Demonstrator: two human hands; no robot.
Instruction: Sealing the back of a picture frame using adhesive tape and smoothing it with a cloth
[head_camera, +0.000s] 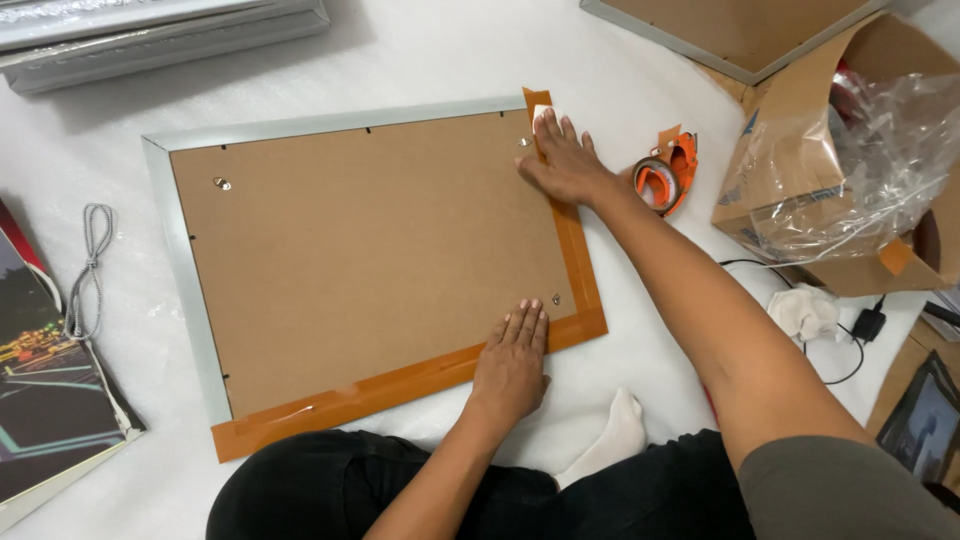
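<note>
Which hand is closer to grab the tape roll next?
Probably the right hand. It presses the orange tape at the frame's far right edge, just beside the tape roll. The left hand lies flat at the near edge, farther away.

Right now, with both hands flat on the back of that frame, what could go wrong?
The right hand presses orange tape at the frame's far corner; uneven pressure could leave creases. Near the left hand, the near-edge strip looks wrinkled toward its left end and may lift. The tape dispenser lies close by the right forearm, which could knock it.
</note>
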